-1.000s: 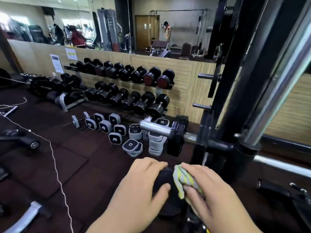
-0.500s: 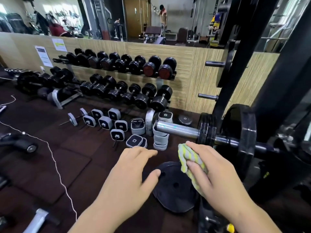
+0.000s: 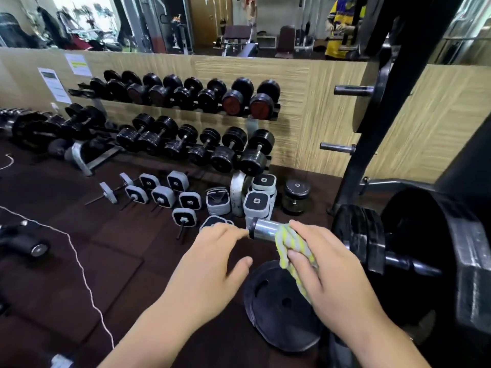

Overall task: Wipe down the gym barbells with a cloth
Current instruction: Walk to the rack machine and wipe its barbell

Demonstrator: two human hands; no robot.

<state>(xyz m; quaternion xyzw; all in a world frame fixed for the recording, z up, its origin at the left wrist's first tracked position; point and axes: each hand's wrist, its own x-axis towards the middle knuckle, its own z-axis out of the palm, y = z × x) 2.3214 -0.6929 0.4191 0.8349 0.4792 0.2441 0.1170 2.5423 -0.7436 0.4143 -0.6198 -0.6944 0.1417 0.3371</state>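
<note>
Running left to right before me, the barbell sleeve (image 3: 264, 229) has my right hand (image 3: 329, 264) pressing the cloth (image 3: 288, 248) around it, fingers closed on the fabric, while my left hand (image 3: 212, 257) hovers open beside its free end, above the floor plate (image 3: 276, 314).

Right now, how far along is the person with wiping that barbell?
Nothing looks finished yet. In hand: the right hand presses a yellow-and-grey striped cloth onto the chrome barbell sleeve near its free end, while the open left hand hovers beside the tip. Left: the rest of the bar past the loaded black weight plates, which the cloth has not reached. Whether the metal is already clean cannot be told.
</note>
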